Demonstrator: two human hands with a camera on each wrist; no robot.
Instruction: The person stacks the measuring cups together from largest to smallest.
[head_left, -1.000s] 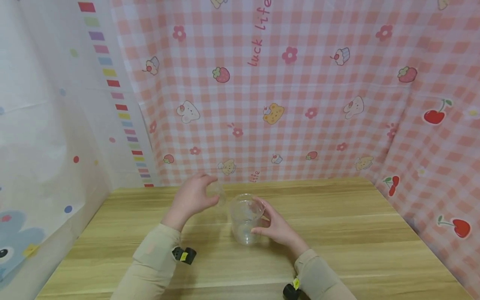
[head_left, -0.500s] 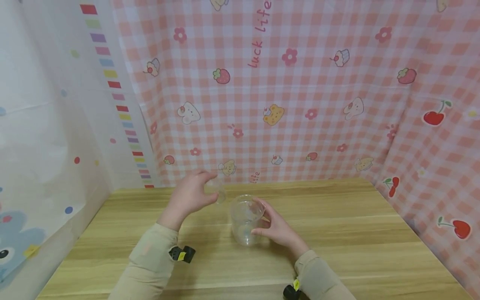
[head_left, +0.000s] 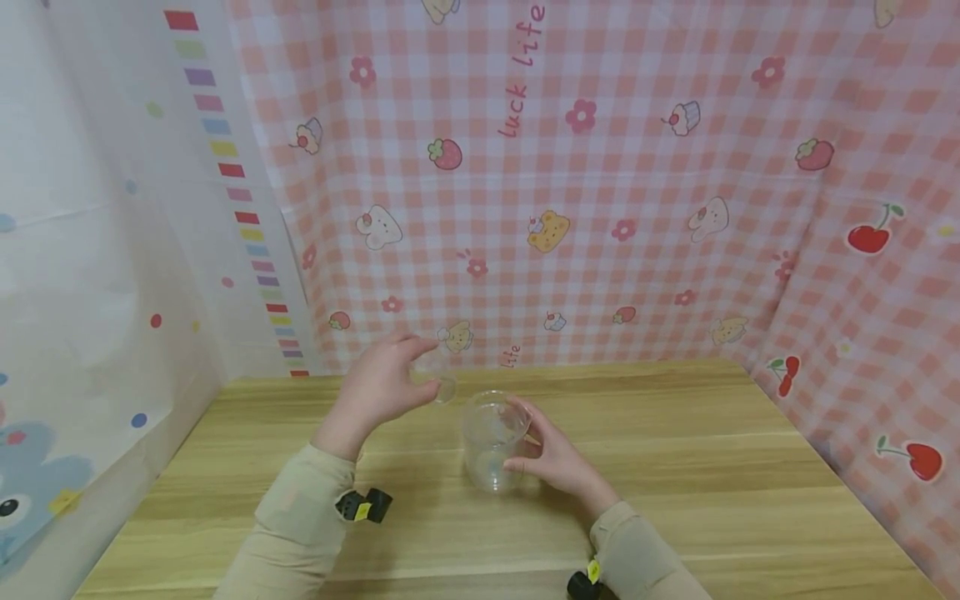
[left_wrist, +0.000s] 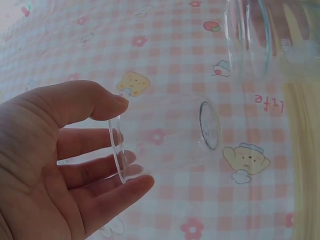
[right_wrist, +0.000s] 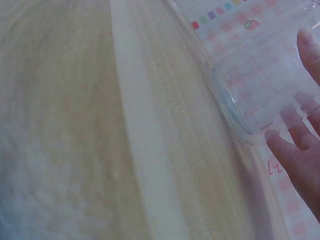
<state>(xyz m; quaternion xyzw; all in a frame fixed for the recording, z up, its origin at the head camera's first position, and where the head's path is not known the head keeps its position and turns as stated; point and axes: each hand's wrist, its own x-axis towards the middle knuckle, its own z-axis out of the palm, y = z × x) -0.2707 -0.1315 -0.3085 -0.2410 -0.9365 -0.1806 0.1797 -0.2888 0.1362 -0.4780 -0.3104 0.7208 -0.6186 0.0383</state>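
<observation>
A small clear plastic cup (left_wrist: pixel 167 132) hangs in the air in my left hand (head_left: pixel 378 383), rim up and base toward the table. Thumb and fingertips (left_wrist: pixel 140 187) pinch it at the rim in the left wrist view. To its right, a larger clear cup (head_left: pixel 487 450) stands upright on the wooden table. My right hand (head_left: pixel 558 458) grips this cup from its right side, thumb in front and fingers behind. In the right wrist view the larger cup (right_wrist: pixel 250 85) shows with its base close to the tabletop. The small cup is higher than the larger one's rim.
The wooden table (head_left: pixel 720 467) runs back to a pink checked cloth (head_left: pixel 637 275) with cartoon prints. A white dotted sheet (head_left: pixel 97 275) hangs at the left, and cherry-printed cloth (head_left: pixel 885 333) at the right.
My left hand has risen slightly and drifted a little left with the small cup, whose base now shows more clearly. The right hand and the larger cup stay in place.
</observation>
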